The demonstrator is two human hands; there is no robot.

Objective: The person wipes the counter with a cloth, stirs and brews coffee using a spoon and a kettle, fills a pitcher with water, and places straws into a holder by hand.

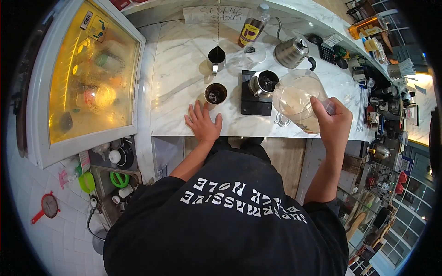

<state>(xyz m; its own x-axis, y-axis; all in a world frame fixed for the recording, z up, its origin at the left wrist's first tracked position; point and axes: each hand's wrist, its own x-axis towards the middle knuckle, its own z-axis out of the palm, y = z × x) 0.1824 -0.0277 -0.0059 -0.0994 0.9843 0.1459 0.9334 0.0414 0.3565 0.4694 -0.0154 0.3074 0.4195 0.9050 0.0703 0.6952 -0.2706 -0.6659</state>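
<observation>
My right hand (332, 120) is wrapped round the handle of a clear plastic pitcher (299, 94). The pitcher is tilted, its rim beside a small metal milk jug (256, 83) with dark contents. That jug stands on a black digital scale (256, 108). Fingers apart, my left hand (203, 124) lies on the counter just below a cup (215, 94) with dark liquid inside; whether the fingertips touch the cup I cannot tell. Further back is another metal jug (216, 56) with a long thin handle sticking up from it.
Behind the scale stand a labelled bottle (254, 25), a clear plastic cup (254, 54) and a gooseneck kettle (292, 53). A calculator (328, 54) lies to the right. An open glass fridge door (92, 73) borders the left side, above a sink (105, 184). The marble counter (175, 60) ends in front of me.
</observation>
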